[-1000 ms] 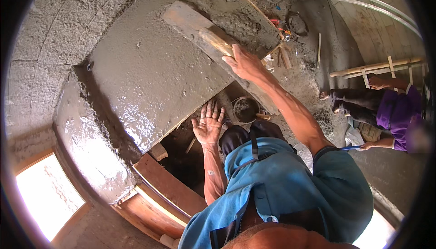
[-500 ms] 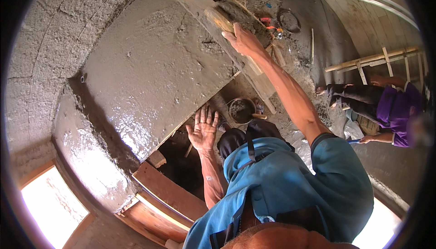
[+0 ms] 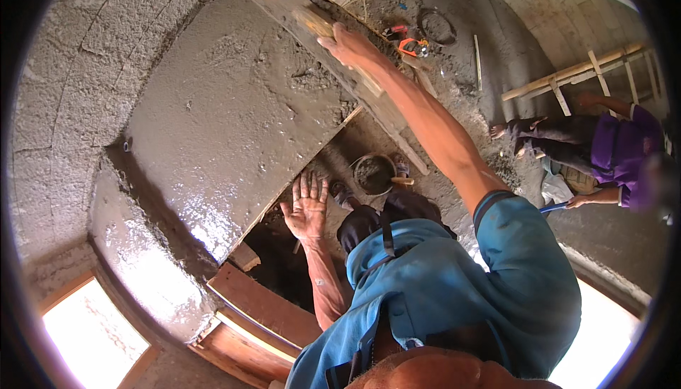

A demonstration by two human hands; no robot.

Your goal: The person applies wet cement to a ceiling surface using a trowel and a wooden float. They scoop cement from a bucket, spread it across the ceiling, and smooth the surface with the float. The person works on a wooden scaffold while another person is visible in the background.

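Observation:
My right hand [image 3: 347, 47] reaches far forward, closed round the handle of a long wooden float [image 3: 277, 2]. The float's board lies slantwise along the right side of a wet grey mortar surface [image 3: 213, 105], and its near end sticks out past the surface's edge. Beside the near edge of that surface is my left hand [image 3: 306, 208], holding nothing, fingers spread and palm showing. Whether its fingertips touch the edge I cannot tell.
A bucket [image 3: 374, 174] of grey mix stands below the edge, near my feet. Wooden boards [image 3: 262, 304] frame a dark gap on the near left. To the right, a person in purple [image 3: 628, 144] holds a blue-handled tool by a wooden ladder-like frame [image 3: 567, 69]. An orange object [image 3: 411, 47] lies farther off.
My right hand and the float have shifted slightly left and away from me. My left hand stays spread near the edge. The whole view has turned a little.

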